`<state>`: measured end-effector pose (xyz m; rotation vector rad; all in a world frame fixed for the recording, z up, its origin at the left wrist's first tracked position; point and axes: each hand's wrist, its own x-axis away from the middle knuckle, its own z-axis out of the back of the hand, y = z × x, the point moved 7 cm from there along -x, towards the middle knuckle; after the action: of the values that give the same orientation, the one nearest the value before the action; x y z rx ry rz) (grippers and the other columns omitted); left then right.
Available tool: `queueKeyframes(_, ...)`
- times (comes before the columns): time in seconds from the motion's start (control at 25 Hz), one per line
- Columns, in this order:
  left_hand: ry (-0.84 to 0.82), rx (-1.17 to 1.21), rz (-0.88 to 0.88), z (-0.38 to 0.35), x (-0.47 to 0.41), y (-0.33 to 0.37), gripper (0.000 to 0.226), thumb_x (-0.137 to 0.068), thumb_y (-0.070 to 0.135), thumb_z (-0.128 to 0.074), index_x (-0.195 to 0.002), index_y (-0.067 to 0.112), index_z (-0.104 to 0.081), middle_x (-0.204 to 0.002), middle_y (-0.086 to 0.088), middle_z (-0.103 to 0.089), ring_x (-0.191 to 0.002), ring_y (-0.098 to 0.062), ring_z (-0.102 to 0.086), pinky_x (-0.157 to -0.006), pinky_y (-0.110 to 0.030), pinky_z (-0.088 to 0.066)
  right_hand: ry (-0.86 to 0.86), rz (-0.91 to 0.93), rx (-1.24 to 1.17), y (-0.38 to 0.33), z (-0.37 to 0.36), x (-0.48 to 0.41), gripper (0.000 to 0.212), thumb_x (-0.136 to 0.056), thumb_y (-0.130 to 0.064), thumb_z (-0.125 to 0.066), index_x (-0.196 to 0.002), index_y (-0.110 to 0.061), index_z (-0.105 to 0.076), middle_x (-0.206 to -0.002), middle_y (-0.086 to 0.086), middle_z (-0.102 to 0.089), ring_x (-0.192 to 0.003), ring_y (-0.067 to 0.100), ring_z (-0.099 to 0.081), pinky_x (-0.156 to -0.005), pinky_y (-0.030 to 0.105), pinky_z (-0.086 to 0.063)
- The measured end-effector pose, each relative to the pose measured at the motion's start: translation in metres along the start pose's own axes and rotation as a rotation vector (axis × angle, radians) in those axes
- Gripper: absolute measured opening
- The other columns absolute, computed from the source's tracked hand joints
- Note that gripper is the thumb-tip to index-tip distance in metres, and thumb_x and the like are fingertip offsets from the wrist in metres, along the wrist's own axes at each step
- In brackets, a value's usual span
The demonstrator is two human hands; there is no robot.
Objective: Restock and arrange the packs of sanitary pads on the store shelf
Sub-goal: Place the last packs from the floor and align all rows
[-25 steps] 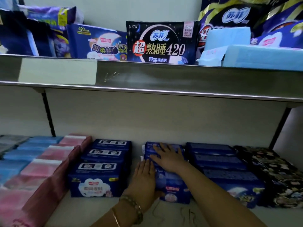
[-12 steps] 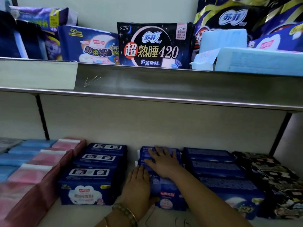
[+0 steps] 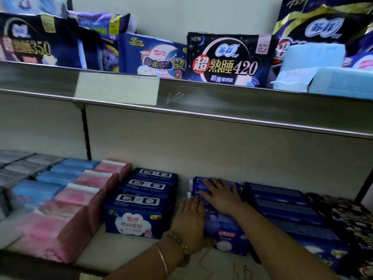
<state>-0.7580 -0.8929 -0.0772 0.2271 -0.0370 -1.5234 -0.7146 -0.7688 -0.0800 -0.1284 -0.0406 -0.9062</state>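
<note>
as three navy packs [image 3: 141, 201] sit alongside, left hand [image 3: 189, 218] and right hand [image 3: 221, 196] press one row [image 3: 228, 235], flat-fingered.

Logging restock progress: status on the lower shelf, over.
Both open: left hand flat against the side of the middle blue row, right hand flat on top. The neighbouring blue row stands apart, left hand in the gap.

Lower shelf [image 3: 129, 253] carries rows of packs. Left of the 3 dark blue packs [image 3: 141, 201]: pink packs [image 3: 80, 196]. Right of them: navy packs [image 3: 282, 205].
</note>
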Motion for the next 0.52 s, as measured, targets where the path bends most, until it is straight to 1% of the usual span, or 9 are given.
queueKeyframes(0.04, 0.033, 0.031, -0.017, 0.003, 0.003, 0.0, 0.11, -0.075, 0.076, -0.039, -0.147, 0.004, 0.001, -0.157, -0.012, 0.0, -0.145, -0.024, 0.0, -0.111, -0.031, 0.012, -0.022, -0.008, -0.007, 0.0, 0.0, 0.001, 0.061, -0.096, -0.059, -0.014, -0.15, -0.034, -0.002, -0.159, -0.003, 0.004, -0.145, 0.021, 0.003, -0.114, 0.052, 0.004)
queueKeyframes(0.08, 0.113, 0.035, -0.036, 0.008, 0.007, -0.001, 0.116, -0.069, 0.084, -0.026, -0.147, 0.002, -0.005, -0.156, -0.013, -0.006, -0.145, -0.024, -0.006, -0.111, -0.032, 0.009, -0.034, -0.019, -0.018, 0.0, 0.002, 0.002, 0.061, -0.096, -0.059, -0.013, -0.149, -0.033, -0.001, -0.159, -0.004, 0.004, -0.145, 0.021, 0.003, -0.114, 0.052, 0.004)
queueKeyframes(0.16, 0.22, -0.017, -0.025, 0.021, 0.016, -0.011, 0.12, -0.063, 0.086, -0.002, -0.145, 0.001, -0.019, -0.154, -0.013, -0.019, -0.142, -0.024, -0.02, -0.113, -0.034, -0.002, -0.007, -0.049, -0.027, -0.003, 0.01, 0.004, 0.062, -0.096, -0.058, -0.011, -0.15, -0.031, 0.0, -0.159, -0.002, 0.003, -0.145, 0.021, 0.002, -0.115, 0.05, 0.001)
queueKeyframes(0.24, 0.19, 0.007, 0.018, 0.024, 0.025, -0.034, 0.119, -0.056, 0.081, 0.005, -0.148, 0.005, -0.005, -0.157, -0.01, -0.004, -0.145, -0.022, -0.005, -0.111, -0.03, 0.009, 0.076, -0.06, -0.053, -0.018, 0.024, 0.005, 0.063, -0.097, -0.056, -0.011, -0.15, -0.025, -0.002, -0.159, 0.002, -0.001, -0.146, 0.021, -0.002, -0.115, 0.048, -0.001)
queueKeyframes(0.28, 0.151, -0.017, 0.045, 0.025, 0.031, -0.047, 0.115, -0.059, 0.079, 0.004, -0.148, 0.007, 0.002, -0.157, -0.009, 0.003, -0.145, -0.021, 0.002, -0.111, -0.028, 0.012, 0.121, -0.038, -0.089, -0.031, 0.031, 0.005, 0.062, -0.098, -0.054, -0.013, -0.15, -0.021, -0.004, -0.159, 0.003, -0.004, -0.145, 0.021, -0.005, -0.116, 0.046, -0.003)
queueKeyframes(0.32, 0.136, -0.069, 0.081, 0.027, 0.037, -0.061, 0.106, -0.069, 0.077, -0.002, -0.148, 0.008, 0.005, -0.157, -0.009, 0.006, -0.145, -0.021, 0.005, -0.112, -0.029, 0.012, 0.153, 0.002, -0.135, -0.048, 0.036, 0.005, 0.062, -0.098, -0.053, -0.016, -0.15, -0.019, -0.007, -0.158, 0.004, -0.007, -0.145, 0.02, -0.008, -0.117, 0.044, -0.006)
queueKeyframes(0.4, 0.1, -0.146, 0.212, 0.033, 0.049, -0.093, 0.092, -0.087, 0.067, -0.026, -0.147, 0.006, 0.008, -0.156, -0.01, 0.009, -0.145, -0.023, 0.007, -0.116, -0.035, 0.009, 0.148, 0.114, -0.2, -0.09, 0.034, 0.004, 0.063, -0.098, -0.053, -0.022, -0.15, -0.018, -0.011, -0.158, 0.005, -0.008, -0.145, 0.02, -0.009, -0.118, 0.042, -0.008)
queueKeyframes(0.44, 0.084, -0.139, 0.279, 0.034, 0.055, -0.108, 0.093, -0.088, 0.064, -0.033, -0.147, 0.006, 0.009, -0.156, -0.01, 0.011, -0.144, -0.024, 0.009, -0.116, -0.038, 0.008, 0.127, 0.164, -0.205, -0.111, 0.031, 0.002, 0.064, -0.098, -0.053, -0.023, -0.15, -0.019, -0.011, -0.158, 0.005, -0.007, -0.145, 0.02, -0.008, -0.118, 0.041, -0.007)
queueKeyframes(0.52, 0.018, -0.153, 0.387, 0.035, 0.065, -0.131, 0.097, -0.086, 0.064, -0.038, -0.146, 0.007, 0.012, -0.156, -0.01, 0.014, -0.144, -0.025, 0.012, -0.116, -0.042, 0.007, 0.077, 0.22, -0.176, -0.143, 0.024, -0.008, 0.064, -0.098, -0.054, -0.024, -0.15, -0.021, -0.009, -0.159, 0.004, -0.003, -0.145, 0.021, -0.005, -0.118, 0.041, -0.007)
